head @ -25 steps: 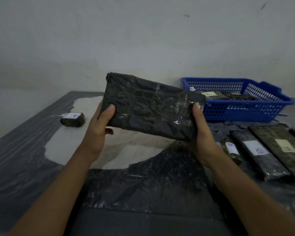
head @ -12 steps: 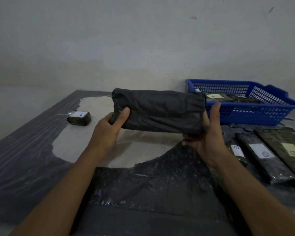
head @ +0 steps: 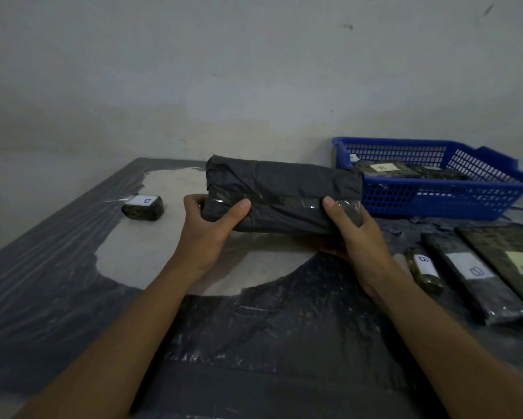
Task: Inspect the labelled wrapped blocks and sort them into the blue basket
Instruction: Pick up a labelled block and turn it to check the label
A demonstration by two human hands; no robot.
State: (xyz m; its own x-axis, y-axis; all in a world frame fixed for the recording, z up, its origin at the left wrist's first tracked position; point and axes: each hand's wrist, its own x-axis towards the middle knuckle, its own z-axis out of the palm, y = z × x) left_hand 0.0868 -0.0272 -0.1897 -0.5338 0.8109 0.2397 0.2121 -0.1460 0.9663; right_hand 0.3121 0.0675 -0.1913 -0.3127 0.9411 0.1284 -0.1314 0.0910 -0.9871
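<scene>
I hold a long wrapped block [head: 284,195] level above the table, my left hand [head: 207,225] and right hand [head: 352,234] each gripping an end. The blue basket [head: 435,195] sits just beyond my right hand, the nearer one.

A handwritten "B" stands on the white label of the small block [head: 142,208], the short block [head: 424,271] and the long block [head: 477,279].
</scene>
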